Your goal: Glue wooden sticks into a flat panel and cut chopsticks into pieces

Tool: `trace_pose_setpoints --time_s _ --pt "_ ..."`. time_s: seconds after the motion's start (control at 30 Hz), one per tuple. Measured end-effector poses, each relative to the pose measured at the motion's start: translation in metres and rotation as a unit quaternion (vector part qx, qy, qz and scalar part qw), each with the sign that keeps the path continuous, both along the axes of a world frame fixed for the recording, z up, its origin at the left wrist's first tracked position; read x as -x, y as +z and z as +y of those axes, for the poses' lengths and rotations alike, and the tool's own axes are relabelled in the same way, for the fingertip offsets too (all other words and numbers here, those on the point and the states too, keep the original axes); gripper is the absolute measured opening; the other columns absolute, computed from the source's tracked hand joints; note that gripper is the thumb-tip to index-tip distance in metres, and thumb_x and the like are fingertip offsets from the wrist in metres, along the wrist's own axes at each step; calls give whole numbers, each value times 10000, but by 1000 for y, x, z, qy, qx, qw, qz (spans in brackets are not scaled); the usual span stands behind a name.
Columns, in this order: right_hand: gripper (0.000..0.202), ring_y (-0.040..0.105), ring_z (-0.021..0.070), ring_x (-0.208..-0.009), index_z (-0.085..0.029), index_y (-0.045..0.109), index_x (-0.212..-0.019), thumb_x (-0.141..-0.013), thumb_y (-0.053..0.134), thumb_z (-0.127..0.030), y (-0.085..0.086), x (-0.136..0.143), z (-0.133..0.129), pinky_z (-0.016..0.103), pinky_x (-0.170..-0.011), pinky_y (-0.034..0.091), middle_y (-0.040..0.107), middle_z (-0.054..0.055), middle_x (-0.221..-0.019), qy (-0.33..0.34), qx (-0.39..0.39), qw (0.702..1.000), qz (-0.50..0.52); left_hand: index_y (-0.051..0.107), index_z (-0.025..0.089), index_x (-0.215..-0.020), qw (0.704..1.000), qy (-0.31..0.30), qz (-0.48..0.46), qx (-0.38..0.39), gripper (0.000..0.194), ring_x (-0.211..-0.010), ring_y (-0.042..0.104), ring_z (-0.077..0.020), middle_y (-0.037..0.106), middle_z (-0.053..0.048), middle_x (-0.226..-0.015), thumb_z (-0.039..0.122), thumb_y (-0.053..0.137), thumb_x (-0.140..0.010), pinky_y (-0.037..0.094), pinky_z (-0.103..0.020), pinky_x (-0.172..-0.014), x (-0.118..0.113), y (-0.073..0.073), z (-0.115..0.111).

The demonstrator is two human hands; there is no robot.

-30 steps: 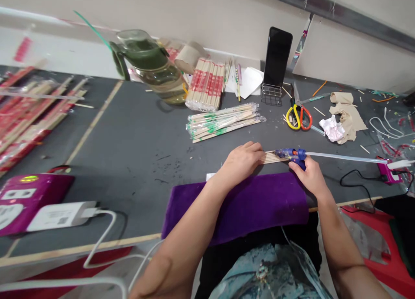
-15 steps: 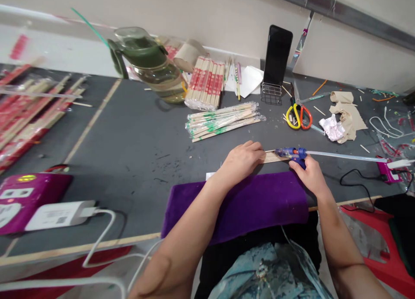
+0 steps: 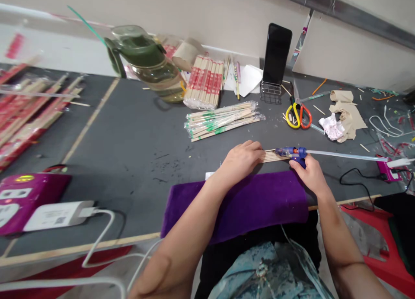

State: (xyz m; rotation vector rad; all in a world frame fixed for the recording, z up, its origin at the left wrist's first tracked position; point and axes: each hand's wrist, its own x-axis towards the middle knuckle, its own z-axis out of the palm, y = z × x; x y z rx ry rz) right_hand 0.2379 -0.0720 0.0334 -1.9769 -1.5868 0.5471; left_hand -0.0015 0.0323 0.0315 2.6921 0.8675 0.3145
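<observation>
My right hand (image 3: 308, 172) grips a blue hot glue gun (image 3: 293, 152), and a long clear glue stick (image 3: 343, 155) runs out of its back to the right. The gun's nozzle points left, over a flat row of thin wooden sticks (image 3: 271, 157) laid side by side on the dark table. My left hand (image 3: 244, 157) is closed over the left part of that row, with its fingers together; its fingertips and the covered ends of the sticks are hidden. A purple cloth (image 3: 259, 204) lies along the table edge under my forearms.
Wrapped chopsticks (image 3: 223, 120) lie ahead, with a red-banded bundle (image 3: 205, 81) and a green-topped jug (image 3: 152, 65) behind. A phone (image 3: 277, 54) stands on a wire holder. Scissors (image 3: 298, 115) and torn cardboard (image 3: 350, 119) are at right, a purple power strip (image 3: 48, 184) at left.
</observation>
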Motion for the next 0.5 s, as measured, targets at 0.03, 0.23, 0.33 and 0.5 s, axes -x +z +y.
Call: trace_pose_setpoints --time_s 0.03,0.23,0.33,0.5 --pt "446 743 344 -918 -167 691 -1141 -908 580 -531 0 0 0 414 -794 555 788 143 -943 0 1 1000 -3 693 189 -876 1000 -1 0 0 217 -888 554 -214 677 -66 -1006 177 513 -997 423 -322 -738 0 0 0" --pt "411 747 334 -910 -182 692 -1121 -907 589 -518 0 1 0 405 -793 555 792 130 -931 1 2 1000 0 696 189 -871 1000 -1 -5 3 232 -871 544 -215 666 -73 -985 178 501 -996 423 -327 -729 0 1 0" --pt "421 754 339 -904 -176 687 -1129 -908 587 -521 1 1 0 416 -803 556 793 129 -897 0 12 1000 10 696 188 -882 1000 -1 -4 9 225 -874 544 -216 660 -72 -983 175 503 -995 422 -326 -735 0 1 0" --pt "408 757 335 -920 -187 683 -1138 -913 589 -515 1 -1 0 423 -822 561 798 124 -911 4 7 1000 18 693 189 -881 1000 -2 -5 9 229 -884 548 -215 660 -71 -990 177 498 -1000 423 -321 -740 0 1 0"
